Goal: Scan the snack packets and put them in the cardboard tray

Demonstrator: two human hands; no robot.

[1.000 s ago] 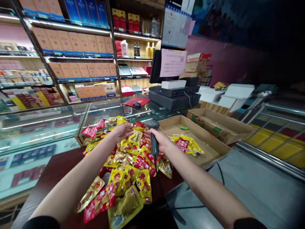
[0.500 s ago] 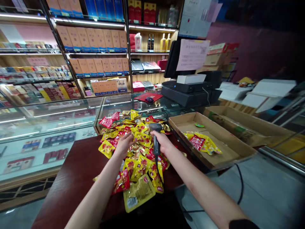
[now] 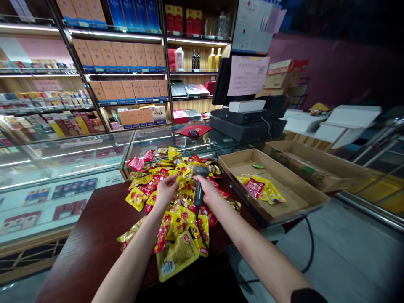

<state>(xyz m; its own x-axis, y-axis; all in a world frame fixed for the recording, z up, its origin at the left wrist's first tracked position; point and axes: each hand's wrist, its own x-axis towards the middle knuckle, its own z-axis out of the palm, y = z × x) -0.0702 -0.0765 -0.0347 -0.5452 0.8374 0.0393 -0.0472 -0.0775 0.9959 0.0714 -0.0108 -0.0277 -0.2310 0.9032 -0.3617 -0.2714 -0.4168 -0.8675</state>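
A black handheld barcode scanner (image 3: pixel 199 191) stands in my right hand (image 3: pixel 207 189), with fingers wrapped round its handle and its head over the heap. My left hand (image 3: pixel 166 192) is beside it, thumb and fingers drawn together at the edge of a yellow snack packet (image 3: pixel 186 184). Beneath both hands lies a heap of shiny red, yellow and gold snack packets (image 3: pixel 181 221). At the near end a larger gold packet (image 3: pixel 177 257) lies with a barcode showing. The scanner's cable (image 3: pixel 198 223) runs down across the packets.
To the right, an open cardboard tray (image 3: pixel 298 206) holds a few packets, with another cardboard box (image 3: pixel 318 166) behind it. A monitor (image 3: pixel 221 82) and a black till (image 3: pixel 243 126) stand on the glass counter, near a mouse (image 3: pixel 193 133). Stocked shelves line the back wall.
The view has shifted slightly, moving the scene left. More of a gold packet shows beside my left forearm. My right hand still grips the scanner.
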